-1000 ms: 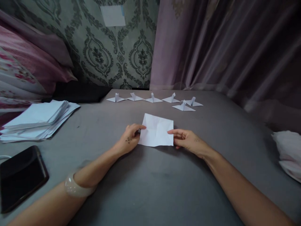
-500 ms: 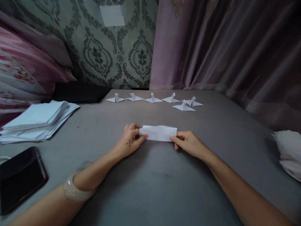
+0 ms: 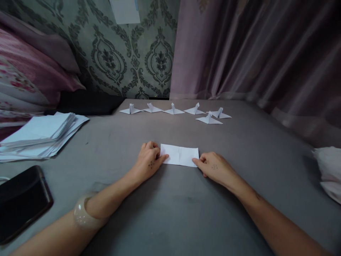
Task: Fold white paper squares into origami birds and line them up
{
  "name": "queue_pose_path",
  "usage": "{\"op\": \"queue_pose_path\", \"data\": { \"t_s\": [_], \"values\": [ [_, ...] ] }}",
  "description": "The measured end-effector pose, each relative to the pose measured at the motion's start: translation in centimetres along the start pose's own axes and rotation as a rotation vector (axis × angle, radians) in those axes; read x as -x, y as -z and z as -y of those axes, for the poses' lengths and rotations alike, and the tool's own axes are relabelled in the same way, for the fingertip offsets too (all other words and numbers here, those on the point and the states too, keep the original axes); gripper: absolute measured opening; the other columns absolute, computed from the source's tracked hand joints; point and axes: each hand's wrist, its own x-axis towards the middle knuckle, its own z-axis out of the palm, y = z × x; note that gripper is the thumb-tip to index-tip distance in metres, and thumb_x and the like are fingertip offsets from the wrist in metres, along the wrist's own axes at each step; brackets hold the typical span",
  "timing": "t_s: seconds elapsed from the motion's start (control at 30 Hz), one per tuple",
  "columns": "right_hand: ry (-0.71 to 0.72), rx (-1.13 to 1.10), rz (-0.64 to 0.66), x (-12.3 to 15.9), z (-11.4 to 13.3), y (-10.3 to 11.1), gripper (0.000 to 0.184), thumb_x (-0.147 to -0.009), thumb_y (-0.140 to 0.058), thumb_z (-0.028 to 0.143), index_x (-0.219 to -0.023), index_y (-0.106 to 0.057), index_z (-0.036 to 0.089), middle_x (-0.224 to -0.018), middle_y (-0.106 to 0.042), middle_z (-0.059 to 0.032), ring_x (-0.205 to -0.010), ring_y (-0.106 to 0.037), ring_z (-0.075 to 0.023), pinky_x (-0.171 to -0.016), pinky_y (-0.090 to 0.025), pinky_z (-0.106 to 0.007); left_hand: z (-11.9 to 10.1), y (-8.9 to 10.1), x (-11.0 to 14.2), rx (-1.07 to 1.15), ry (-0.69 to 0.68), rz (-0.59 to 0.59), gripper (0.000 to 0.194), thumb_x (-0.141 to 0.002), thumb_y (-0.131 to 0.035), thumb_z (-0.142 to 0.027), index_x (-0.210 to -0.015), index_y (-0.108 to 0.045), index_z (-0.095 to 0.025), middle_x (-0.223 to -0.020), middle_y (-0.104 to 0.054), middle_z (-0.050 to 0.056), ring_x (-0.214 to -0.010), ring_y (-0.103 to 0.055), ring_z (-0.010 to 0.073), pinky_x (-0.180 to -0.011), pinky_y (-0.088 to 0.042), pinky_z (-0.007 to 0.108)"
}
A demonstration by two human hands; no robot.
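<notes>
A white sheet of paper (image 3: 180,155), folded in half into a narrow rectangle, lies flat on the grey surface (image 3: 170,213) in front of me. My left hand (image 3: 149,161) pinches its left end, fingers curled and thumb pressed on the corner. At the other end, my right hand (image 3: 213,167) holds the right corner down with closed fingers. A pale bangle (image 3: 84,213) circles my left wrist.
Several finished white paper birds (image 3: 174,110) stand in a row at the far edge. A stack of white sheets (image 3: 39,133) lies at the left, a black phone (image 3: 21,201) near me. Crumpled white paper or cloth (image 3: 329,170) sits at the right. Curtains and patterned wallpaper are behind.
The open creased sheet was folded over on itself into a narrow strip, then pressed flat on the surface. Both hands stayed at its ends and lowered with it.
</notes>
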Motion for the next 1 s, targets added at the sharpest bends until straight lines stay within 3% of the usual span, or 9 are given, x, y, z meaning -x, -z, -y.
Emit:
{"op": "queue_pose_path", "data": {
  "t_s": [0.17, 0.3, 0.4, 0.5, 0.57, 0.67, 0.87, 1.0],
  "values": [
    [-0.035, 0.077, 0.021, 0.4, 0.2, 0.8, 0.037, -0.087, -0.045, 0.048, -0.066, -0.058, 0.020, -0.060, -0.066, -0.0032, -0.055, -0.056, -0.0160, -0.053, -0.031, -0.028, 0.3, -0.1, 0.2, -0.093, -0.076, -0.015, 0.036, -0.090, -0.052, -0.043, -0.067, -0.053, -0.016, -0.095, -0.055, 0.011, -0.085, -0.047, 0.0226, -0.080, -0.043, 0.039],
    [-0.004, 0.172, -0.115, 0.5, -0.1, 0.2, 0.027, -0.085, -0.052, 0.044, -0.073, -0.060, 0.021, -0.074, -0.068, -0.0056, -0.067, -0.061, -0.0217, -0.055, -0.038, -0.031, -0.8, 0.5, 0.4, -0.199, -0.122, -0.070, 0.031, -0.091, -0.052, -0.038, -0.106, -0.057, -0.011, -0.105, -0.057, 0.015, -0.094, -0.050, 0.0272, -0.083, -0.045, 0.045],
    [0.308, 0.126, -0.302, 0.5, -0.2, -1.4, 0.014, -0.088, -0.049, 0.021, -0.094, -0.062, 0.020, -0.097, -0.067, -0.0091, -0.092, -0.063, -0.0237, -0.073, -0.049, -0.035, -1.8, 0.7, 0.4, -0.240, -0.343, 0.026, 0.037, -0.093, -0.043, -0.017, -0.129, -0.050, -0.018, -0.132, -0.052, 0.014, -0.119, -0.047, 0.0293, -0.097, -0.042, 0.048],
    [0.695, 0.062, -0.315, 0.2, 0.1, -3.3, 0.043, -0.086, -0.035, 0.001, -0.119, -0.056, 0.018, -0.126, -0.059, -0.0115, -0.119, -0.054, -0.0208, -0.098, -0.047, -0.038, -2.3, 0.3, 0.5, -0.211, -0.559, 0.219, 0.048, -0.090, -0.035, -0.004, -0.133, -0.047, -0.018, -0.142, -0.048, 0.010, -0.135, -0.039, 0.0226, -0.110, -0.036, 0.039],
    [0.787, 0.027, -0.297, 0.1, 0.5, -4.2, 0.053, -0.084, -0.032, -0.002, -0.131, -0.048, 0.016, -0.135, -0.054, -0.0128, -0.127, -0.049, -0.0196, -0.105, -0.043, -0.038, -2.3, -0.1, 0.7, -0.214, -0.578, 0.274, 0.049, -0.089, -0.036, -0.004, -0.137, -0.044, -0.012, -0.145, -0.046, 0.012, -0.138, -0.036, 0.0215, -0.113, -0.033, 0.036],
    [0.766, 0.003, -0.279, 0.1, 0.8, -4.5, 0.053, -0.087, -0.033, 0.001, -0.137, -0.043, 0.016, -0.133, -0.057, -0.0135, -0.126, -0.051, -0.0197, -0.105, -0.045, -0.039, -2.3, -0.3, 0.9, -0.257, -0.528, 0.277, 0.044, -0.093, -0.037, -0.011, -0.137, -0.045, -0.007, -0.145, -0.046, 0.015, -0.138, -0.037, 0.0255, -0.114, -0.033, 0.038],
    [0.630, 0.064, -0.159, 1.0, 0.1, -1.8, 0.027, -0.092, -0.049, 0.017, -0.115, -0.061, 0.022, -0.106, -0.070, -0.0075, -0.098, -0.066, -0.0216, -0.083, -0.052, -0.034, -2.4, 1.2, 1.2, -0.258, -0.346, 0.246, 0.038, -0.099, -0.036, -0.032, -0.126, -0.055, -0.012, -0.137, -0.054, 0.015, -0.131, -0.047, 0.0278, -0.103, -0.046, 0.039],
    [0.604, 0.150, -0.114, 1.5, -0.7, -0.3, 0.024, -0.091, -0.050, 0.016, -0.110, -0.062, 0.023, -0.097, -0.070, -0.0050, -0.087, -0.066, -0.0196, -0.075, -0.050, -0.031, -2.1, 1.3, 1.0, -0.278, -0.374, 0.212, 0.033, -0.099, -0.037, -0.030, -0.119, -0.056, -0.013, -0.132, -0.057, 0.016, -0.127, -0.051, 0.0296, -0.097, -0.050, 0.041]
  ]
}}
